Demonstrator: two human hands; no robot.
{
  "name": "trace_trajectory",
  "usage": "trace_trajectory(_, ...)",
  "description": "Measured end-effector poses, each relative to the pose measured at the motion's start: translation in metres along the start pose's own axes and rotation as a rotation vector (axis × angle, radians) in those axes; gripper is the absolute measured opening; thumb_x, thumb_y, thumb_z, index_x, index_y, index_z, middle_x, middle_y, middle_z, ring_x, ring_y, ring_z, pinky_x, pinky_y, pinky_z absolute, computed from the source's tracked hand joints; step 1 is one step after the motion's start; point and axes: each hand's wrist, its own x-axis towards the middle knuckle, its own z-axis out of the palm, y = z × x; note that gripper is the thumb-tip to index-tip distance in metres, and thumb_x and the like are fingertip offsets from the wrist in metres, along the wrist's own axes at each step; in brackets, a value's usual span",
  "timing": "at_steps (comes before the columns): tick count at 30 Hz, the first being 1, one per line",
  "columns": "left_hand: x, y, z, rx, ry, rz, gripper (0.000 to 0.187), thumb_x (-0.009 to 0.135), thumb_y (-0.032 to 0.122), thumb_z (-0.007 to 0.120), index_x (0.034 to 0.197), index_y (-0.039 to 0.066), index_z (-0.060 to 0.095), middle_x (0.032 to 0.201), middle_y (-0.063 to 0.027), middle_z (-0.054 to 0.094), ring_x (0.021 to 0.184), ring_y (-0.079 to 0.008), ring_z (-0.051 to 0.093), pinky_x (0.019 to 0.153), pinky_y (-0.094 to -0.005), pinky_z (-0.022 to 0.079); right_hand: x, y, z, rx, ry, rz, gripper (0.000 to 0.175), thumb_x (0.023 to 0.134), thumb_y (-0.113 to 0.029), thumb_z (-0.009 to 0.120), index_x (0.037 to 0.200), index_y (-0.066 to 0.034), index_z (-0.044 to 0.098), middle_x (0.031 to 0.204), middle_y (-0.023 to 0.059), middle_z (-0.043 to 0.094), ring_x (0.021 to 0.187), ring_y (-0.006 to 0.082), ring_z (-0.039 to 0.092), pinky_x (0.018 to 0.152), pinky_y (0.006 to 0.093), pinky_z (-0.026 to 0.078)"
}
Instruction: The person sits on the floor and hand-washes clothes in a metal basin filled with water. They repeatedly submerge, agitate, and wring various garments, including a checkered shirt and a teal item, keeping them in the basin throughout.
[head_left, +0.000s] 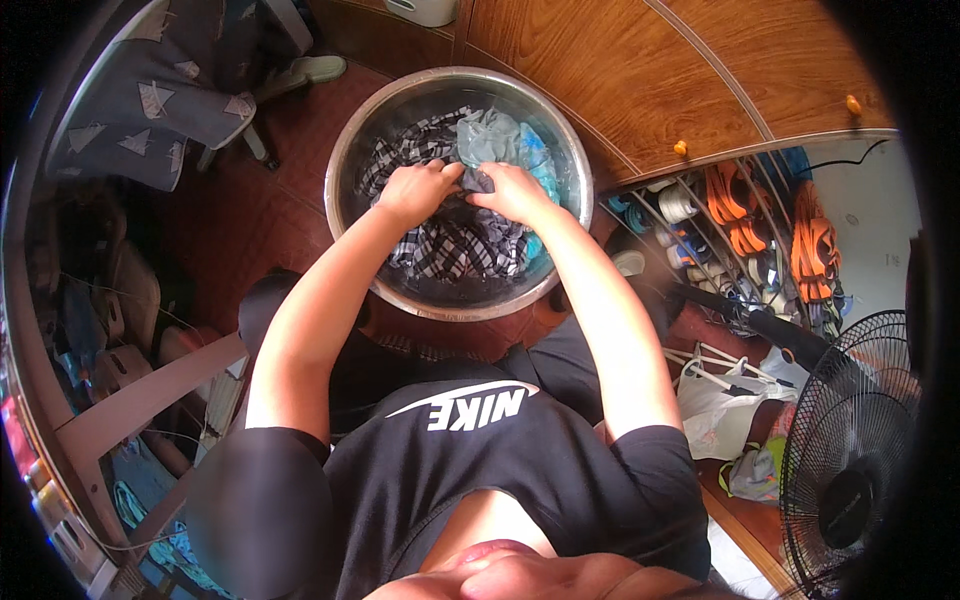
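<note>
A round metal basin stands on the floor before me, with wet clothes in it. Black-and-white checked cloth fills its left and near parts. A grey-green cloth and a bright blue cloth lie at the far right inside. My left hand and my right hand meet near the middle of the basin, both gripping a dark grey bunched part of the cloth between thumbs and fingers. What the fingertips do under the folds is hidden.
A wooden cabinet stands close beyond the basin at the right, above a rack of shoes. A black fan is at the lower right, near white hangers. A cloth-covered chair stands at the upper left.
</note>
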Motion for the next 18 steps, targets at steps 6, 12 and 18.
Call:
trace_trajectory(6,-0.033,0.021,-0.015,0.110,0.066,0.079,0.048,0.079,0.034,0.063,0.122,0.021,0.046,0.097,-0.0098,0.052,0.081,-0.0257,0.058,0.063,-0.0390,0.051,-0.049,-0.038,-0.003,-0.427,0.172,-0.105,0.054,0.067,-0.024,0.076,0.110,-0.0078,0.049,0.092,0.0116,0.052,0.088,0.0290,0.060,0.068,0.0409,0.053)
trace_trajectory(12,-0.057,0.018,-0.004,-0.182,0.091,0.000,0.054,0.075,0.046,0.065,0.118,0.014,0.053,0.109,-0.0113,0.048,0.109,-0.0300,0.046,0.091,-0.0477,0.038,-0.069,-0.028,0.009,-0.187,0.316,-0.177,0.065,0.068,-0.037,0.076,0.119,-0.0103,0.047,0.105,0.0114,0.053,0.099,0.0317,0.054,0.090,0.0435,0.039)
trace_trajectory(18,-0.048,0.020,0.011,-0.173,-0.050,-0.085,0.059,0.081,0.041,0.062,0.129,0.013,0.041,0.119,-0.0153,0.046,0.112,-0.0324,0.046,0.086,-0.0464,0.045,-0.051,-0.016,0.042,-0.227,0.300,-0.167,0.068,0.069,-0.035,0.075,0.124,-0.0089,0.045,0.110,0.0116,0.050,0.099,0.0321,0.053,0.085,0.0424,0.044)
